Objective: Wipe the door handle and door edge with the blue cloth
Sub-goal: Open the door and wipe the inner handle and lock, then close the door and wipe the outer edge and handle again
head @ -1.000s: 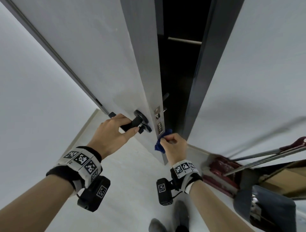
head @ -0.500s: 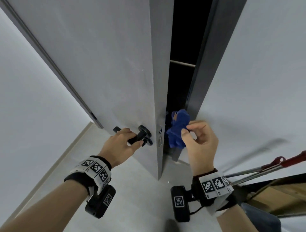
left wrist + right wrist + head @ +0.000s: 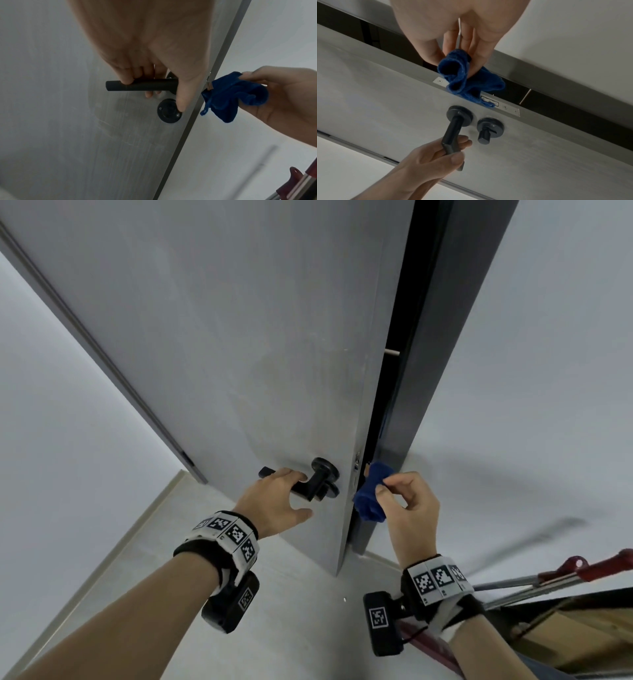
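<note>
The grey door [image 3: 239, 354] stands slightly ajar. My left hand [image 3: 303, 494] grips its black lever handle [image 3: 310, 486], fingers curled over the bar [image 3: 142, 85] and thumb stretched below. My right hand [image 3: 385, 487] pinches a bunched blue cloth [image 3: 370, 496] between thumb and fingers. The cloth [image 3: 462, 81] touches the door edge [image 3: 358, 446] at the metal latch plate [image 3: 506, 107] and hides part of it. In the left wrist view the cloth [image 3: 228, 97] sits right of the edge [image 3: 186, 135].
A dark door frame [image 3: 445, 337] stands close to the right of the edge, with a narrow black gap between. A black thumb-turn lock [image 3: 485, 131] sits below the handle. Red-handled metal poles [image 3: 582, 570] and a cardboard box [image 3: 582, 631] lie at the lower right.
My right hand has lifted the cloth from below the latch plate to latch height beside the door edge. The gap between door and frame looks narrower. My left hand has stayed on the handle.
</note>
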A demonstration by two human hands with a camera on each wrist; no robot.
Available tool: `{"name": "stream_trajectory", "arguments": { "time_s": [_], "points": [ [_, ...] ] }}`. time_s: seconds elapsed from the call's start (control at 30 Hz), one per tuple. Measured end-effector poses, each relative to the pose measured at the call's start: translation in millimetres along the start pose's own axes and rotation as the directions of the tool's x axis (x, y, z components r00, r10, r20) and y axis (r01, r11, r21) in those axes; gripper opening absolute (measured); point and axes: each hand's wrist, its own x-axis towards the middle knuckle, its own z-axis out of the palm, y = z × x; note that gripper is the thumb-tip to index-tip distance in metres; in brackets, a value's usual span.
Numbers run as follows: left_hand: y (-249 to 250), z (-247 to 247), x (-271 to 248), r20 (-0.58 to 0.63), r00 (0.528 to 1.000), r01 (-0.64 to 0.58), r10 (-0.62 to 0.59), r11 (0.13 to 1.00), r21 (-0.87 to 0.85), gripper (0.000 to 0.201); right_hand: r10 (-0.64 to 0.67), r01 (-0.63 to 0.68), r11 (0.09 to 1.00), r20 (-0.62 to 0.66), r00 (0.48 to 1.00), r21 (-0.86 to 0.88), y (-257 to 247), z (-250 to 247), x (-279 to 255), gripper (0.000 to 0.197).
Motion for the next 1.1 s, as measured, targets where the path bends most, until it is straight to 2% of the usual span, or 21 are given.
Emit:
{"name": "stream_trajectory", "arguments": {
  "time_s": [0.1,0.17,0.27,0.33,0.4,0.57,0.67,0.83,1.0,1.1],
  "points": [
    [-1,-7,16,0.004,0.999,-0.053,0.053,0.998,-0.02,0.059,0.006,-0.006,1.0,-0.011,1.0,-0.011,4,0,11,0.02],
    [-1,-11,29,-0.004,0.994,-0.109,0.11,0.994,0.028,0.047,0.006,-0.007,1.0,-0.026,1.0,-0.022,7,0,18,0.023],
    [7,-21,51,-0.004,0.987,-0.156,0.161,0.959,0.237,0.024,0.002,-0.003,0.999,-0.037,0.999,-0.032,10,3,29,0.026],
    [15,-29,68,0.035,0.983,-0.181,0.18,0.912,0.368,0.024,-0.006,0.003,0.999,-0.049,0.999,-0.051,11,7,37,0.026],
    [19,-32,84,0.063,0.977,-0.213,0.205,0.887,0.411,0.024,-0.001,-0.004,0.998,-0.076,0.997,-0.059,10,11,44,0.025],
    [24,-39,127,0.108,0.957,-0.29,0.271,0.838,0.463,0.032,-0.003,-0.013,0.997,-0.204,0.979,-0.079,7,24,57,0.021],
    [29,-47,146,0.116,0.936,-0.346,0.333,0.802,0.487,0.028,0.017,-0.047,0.994,-0.289,0.957,-0.096,2,27,57,0.025],
    [32,-56,162,0.14,0.896,-0.431,0.422,0.748,0.505,0.027,0.063,-0.114,0.988,-0.395,0.917,-0.109,-9,26,45,0.02],
    [25,-55,163,0.135,0.86,-0.491,0.493,0.723,0.487,0.028,0.039,-0.106,0.986,-0.438,0.898,-0.13,-30,36,39,0.01],
    [15,-62,166,0.163,0.858,-0.51,0.488,0.768,0.388,0.022,0.021,-0.097,0.983,-0.426,0.904,-0.156,-30,35,40,0.013]
  ]
}}
